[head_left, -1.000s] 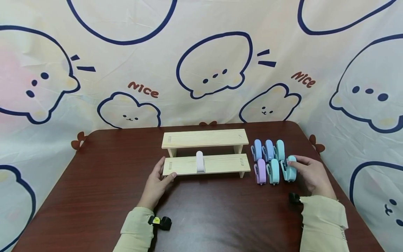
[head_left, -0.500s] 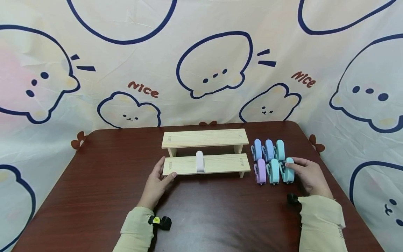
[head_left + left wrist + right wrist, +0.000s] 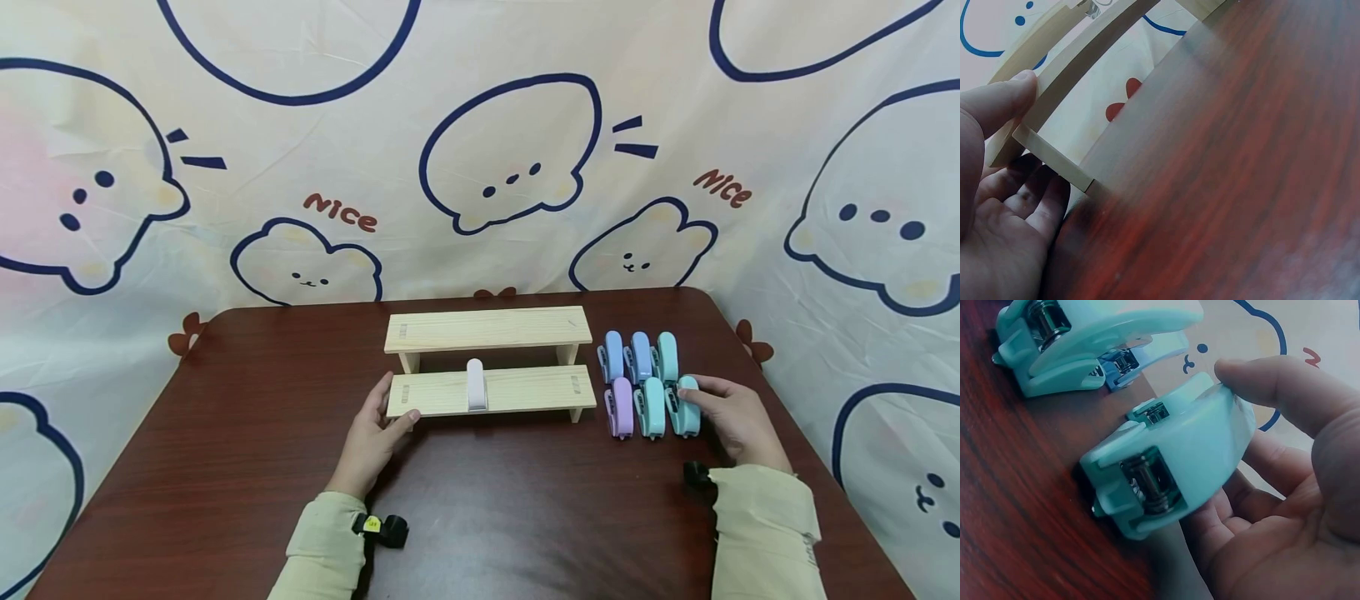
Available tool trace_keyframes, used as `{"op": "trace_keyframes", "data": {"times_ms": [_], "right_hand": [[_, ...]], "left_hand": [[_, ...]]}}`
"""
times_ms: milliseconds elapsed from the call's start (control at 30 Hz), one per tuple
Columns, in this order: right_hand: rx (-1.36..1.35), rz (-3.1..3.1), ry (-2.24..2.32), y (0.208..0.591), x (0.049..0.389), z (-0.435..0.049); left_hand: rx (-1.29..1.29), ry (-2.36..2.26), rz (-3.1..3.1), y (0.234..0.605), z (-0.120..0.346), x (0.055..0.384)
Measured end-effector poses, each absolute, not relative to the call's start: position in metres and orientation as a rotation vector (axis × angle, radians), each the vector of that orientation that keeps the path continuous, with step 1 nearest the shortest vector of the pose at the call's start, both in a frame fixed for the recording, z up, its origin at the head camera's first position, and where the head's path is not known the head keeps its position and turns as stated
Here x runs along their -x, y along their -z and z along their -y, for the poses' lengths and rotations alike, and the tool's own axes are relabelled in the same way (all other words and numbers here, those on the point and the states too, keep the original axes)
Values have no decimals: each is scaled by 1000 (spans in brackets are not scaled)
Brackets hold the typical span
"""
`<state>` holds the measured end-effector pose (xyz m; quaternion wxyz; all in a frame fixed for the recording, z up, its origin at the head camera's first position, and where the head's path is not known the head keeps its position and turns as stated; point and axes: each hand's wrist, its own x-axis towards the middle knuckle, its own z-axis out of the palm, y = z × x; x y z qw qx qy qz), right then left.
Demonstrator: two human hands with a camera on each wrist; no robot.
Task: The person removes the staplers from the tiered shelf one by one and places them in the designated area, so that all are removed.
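Note:
My left hand (image 3: 369,442) grips the left end of the lower tier of a pale wooden two-step rack (image 3: 435,392). In the left wrist view the thumb (image 3: 1007,100) lies on the board and the other fingers are behind the leg. My right hand (image 3: 746,417) pinches a turquoise plastic spring clip (image 3: 686,408) at the front right of a group; its metal spring shows in the right wrist view, where it stands on or just over the table. Beside it are another turquoise clip (image 3: 651,408) and a purple clip (image 3: 621,408). A white clip (image 3: 476,385) stands mid-board on the lower tier.
Behind the front row stand two blue clips (image 3: 612,357) and a green clip (image 3: 666,357). The rack's upper tier (image 3: 487,327) is at the back of the dark red-brown table (image 3: 262,433). A printed cloth (image 3: 480,167) hangs behind and at the sides.
My right hand has shifted slightly left with the turquoise clip, bringing it closer to its neighbour. The left hand and the rack have not visibly moved.

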<state>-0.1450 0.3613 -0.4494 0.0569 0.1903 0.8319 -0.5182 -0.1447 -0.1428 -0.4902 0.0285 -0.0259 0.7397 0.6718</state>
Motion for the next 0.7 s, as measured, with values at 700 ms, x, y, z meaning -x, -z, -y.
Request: {"op": "trace_keyframes", "data": {"times_ms": [700], "right_hand": [[-590,-2600,1632,434,142,-359]], "left_hand": [[82,-2079,-2281,490,142,144]]}}
